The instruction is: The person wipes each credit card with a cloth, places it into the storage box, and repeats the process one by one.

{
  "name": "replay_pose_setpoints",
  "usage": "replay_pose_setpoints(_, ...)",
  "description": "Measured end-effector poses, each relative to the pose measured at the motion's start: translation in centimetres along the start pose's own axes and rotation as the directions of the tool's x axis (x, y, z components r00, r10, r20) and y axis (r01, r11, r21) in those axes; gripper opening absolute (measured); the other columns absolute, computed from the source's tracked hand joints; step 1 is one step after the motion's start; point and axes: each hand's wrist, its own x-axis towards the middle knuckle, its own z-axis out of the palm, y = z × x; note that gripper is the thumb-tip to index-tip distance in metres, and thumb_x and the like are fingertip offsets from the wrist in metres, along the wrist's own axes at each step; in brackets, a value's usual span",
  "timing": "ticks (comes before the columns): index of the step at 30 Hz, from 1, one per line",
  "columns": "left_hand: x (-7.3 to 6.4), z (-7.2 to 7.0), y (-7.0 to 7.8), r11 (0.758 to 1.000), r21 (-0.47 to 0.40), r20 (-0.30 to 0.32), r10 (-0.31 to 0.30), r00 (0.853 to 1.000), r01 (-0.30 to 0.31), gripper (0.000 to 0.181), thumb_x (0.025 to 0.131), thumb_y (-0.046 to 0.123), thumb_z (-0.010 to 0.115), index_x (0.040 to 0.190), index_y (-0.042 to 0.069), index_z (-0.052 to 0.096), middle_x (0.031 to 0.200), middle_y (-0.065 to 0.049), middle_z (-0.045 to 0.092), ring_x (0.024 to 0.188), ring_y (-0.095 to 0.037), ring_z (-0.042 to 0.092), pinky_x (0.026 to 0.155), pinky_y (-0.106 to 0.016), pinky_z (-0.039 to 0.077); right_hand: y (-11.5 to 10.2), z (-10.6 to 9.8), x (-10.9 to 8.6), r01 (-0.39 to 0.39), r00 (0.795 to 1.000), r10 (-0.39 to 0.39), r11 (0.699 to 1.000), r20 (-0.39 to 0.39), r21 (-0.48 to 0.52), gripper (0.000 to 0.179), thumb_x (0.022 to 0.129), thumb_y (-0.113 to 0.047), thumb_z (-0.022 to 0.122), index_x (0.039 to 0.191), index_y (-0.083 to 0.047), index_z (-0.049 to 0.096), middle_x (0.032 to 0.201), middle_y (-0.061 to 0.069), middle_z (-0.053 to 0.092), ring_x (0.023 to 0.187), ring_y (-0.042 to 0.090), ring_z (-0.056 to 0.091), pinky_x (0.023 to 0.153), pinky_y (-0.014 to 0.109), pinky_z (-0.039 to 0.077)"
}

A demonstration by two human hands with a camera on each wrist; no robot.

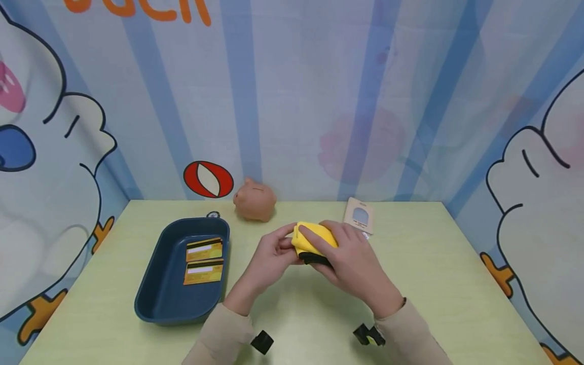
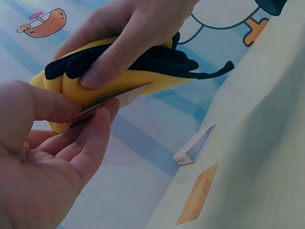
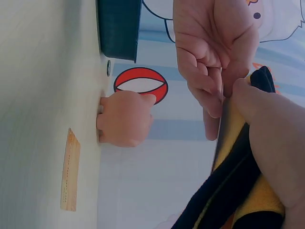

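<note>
My left hand [image 1: 271,256] pinches a thin card [image 2: 127,98] by its edge, thumb on top and fingers beneath, as the left wrist view shows. My right hand [image 1: 358,261] grips a folded yellow cloth with a black border [image 1: 315,237] and holds it against the card's upper face. The cloth covers most of the card, so its printing is hidden. Both hands are close together above the table. Another orange card [image 2: 198,194] lies flat on the table below them; the hands hide it in the head view.
At the left, a dark blue tray [image 1: 166,289] holds two yellow cards [image 1: 203,272] with black stripes. A pink piggy bank [image 1: 255,201] stands at the table's back edge. Behind my right hand is a beige package [image 1: 352,215]. A small round item [image 1: 213,215] is behind the tray.
</note>
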Motion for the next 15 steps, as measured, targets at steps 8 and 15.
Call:
replay_pose_setpoints(8,-0.2,0.0,0.2,1.0,0.017,0.016,0.022,1.0,-0.022,0.062,0.1,-0.007,0.058,0.159,0.0,0.04,0.128,-0.022,0.072,0.097,-0.024,0.076,0.085,-0.03,0.063,-0.4,0.7,0.0,-0.003,1.0,0.004,0.999,-0.012,0.053,0.085,0.086,-0.047,0.086,0.16,-0.034,0.044,0.138,0.017,0.057,0.112,0.037,0.062,0.088,0.055,0.056)
replay_pose_setpoints(15,-0.2,0.3,0.1,0.999,-0.02,0.008,0.048,0.999,-0.047,0.061,0.1,-0.009,0.055,0.159,0.0,0.041,0.128,-0.022,0.072,0.099,-0.025,0.075,0.086,-0.033,0.063,-0.9,1.1,0.0,-0.025,0.999,0.027,0.999,-0.046,0.027,0.08,0.088,-0.043,0.085,0.158,-0.035,0.047,0.132,0.018,0.058,0.104,0.035,0.061,0.078,0.052,0.056)
